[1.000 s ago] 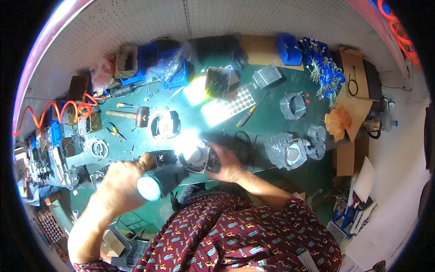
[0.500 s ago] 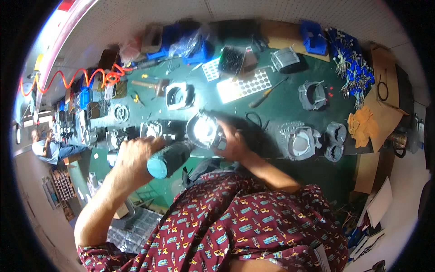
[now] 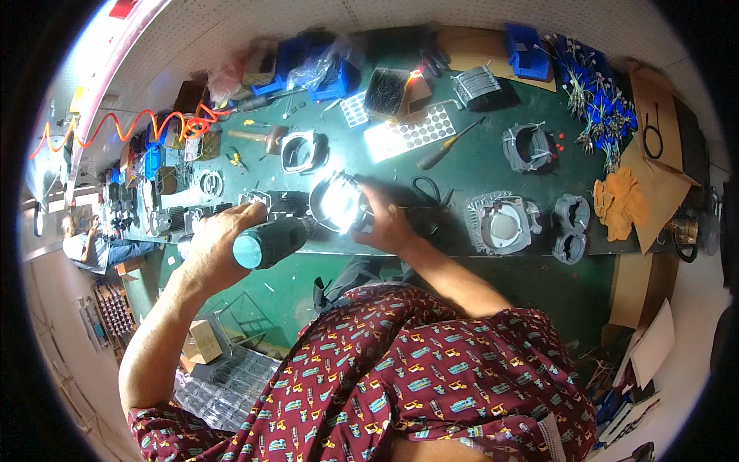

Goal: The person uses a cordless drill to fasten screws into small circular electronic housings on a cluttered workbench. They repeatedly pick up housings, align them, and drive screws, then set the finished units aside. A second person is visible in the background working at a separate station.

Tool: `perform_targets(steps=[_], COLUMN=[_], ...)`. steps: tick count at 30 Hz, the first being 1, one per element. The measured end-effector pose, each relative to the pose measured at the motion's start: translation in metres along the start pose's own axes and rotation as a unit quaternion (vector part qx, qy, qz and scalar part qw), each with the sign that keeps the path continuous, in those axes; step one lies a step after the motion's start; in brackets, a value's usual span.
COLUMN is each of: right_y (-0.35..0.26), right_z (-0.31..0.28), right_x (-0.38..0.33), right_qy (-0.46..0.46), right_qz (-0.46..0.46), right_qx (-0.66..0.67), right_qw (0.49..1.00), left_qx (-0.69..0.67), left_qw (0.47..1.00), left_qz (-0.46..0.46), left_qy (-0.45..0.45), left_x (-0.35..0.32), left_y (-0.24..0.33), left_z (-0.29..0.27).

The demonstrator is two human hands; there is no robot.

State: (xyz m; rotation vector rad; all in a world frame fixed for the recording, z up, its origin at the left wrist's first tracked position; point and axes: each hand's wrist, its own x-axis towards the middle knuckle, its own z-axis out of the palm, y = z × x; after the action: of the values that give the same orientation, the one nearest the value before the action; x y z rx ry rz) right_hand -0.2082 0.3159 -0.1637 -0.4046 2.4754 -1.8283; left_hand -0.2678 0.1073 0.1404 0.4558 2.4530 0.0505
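My left hand (image 3: 215,245) is closed around a teal power screwdriver (image 3: 268,243). The tool points to the right, its front end close to the side of a round metal housing (image 3: 329,202). Glare washes out much of the housing, so I cannot tell whether the tool's tip touches it. My right hand (image 3: 387,225) grips the housing from its right side near the bench's front edge. Left of the housing, finned metal castings (image 3: 283,203) lie in a row, partly hidden behind my left hand. Another ring-shaped housing (image 3: 299,152) stands just beyond.
On the green bench (image 3: 454,173) lie a white sheet with round discs (image 3: 412,134), a screwdriver (image 3: 450,145), a mallet (image 3: 265,139) and more housings (image 3: 504,223). Blue bins (image 3: 335,81) line the back. Orange gloves (image 3: 617,203) lie right. Another person (image 3: 96,246) sits far left.
The whole view has shifted slightly. The power screwdriver and the housing sit a little further up and left in the picture, both still in my hands.
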Motion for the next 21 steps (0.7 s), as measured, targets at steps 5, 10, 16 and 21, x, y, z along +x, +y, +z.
perform_targets(steps=[5,10,16,21], right_y=[-0.003,-0.007,-0.011,-0.005], right_z=[0.004,-0.004,-0.014,-0.015], right_x=[-0.005,0.001,0.004,0.009], right_qy=[-0.008,-0.034,-0.118,-0.138], right_qz=[0.023,0.059,0.144,0.114], right_qx=[0.006,0.021,0.005,-0.014], right_qw=[1.000,0.997,0.983,0.984], left_qx=[0.024,0.056,0.087,0.098], left_qw=[0.997,0.997,0.994,0.992], left_qz=[-0.037,0.046,0.064,0.078], left_qy=[-0.070,-0.025,-0.017,-0.014], left_x=[0.001,0.000,-0.002,-0.003], left_y=[-0.004,-0.001,0.003,0.004], left_z=[-0.001,0.002,0.009,0.011])
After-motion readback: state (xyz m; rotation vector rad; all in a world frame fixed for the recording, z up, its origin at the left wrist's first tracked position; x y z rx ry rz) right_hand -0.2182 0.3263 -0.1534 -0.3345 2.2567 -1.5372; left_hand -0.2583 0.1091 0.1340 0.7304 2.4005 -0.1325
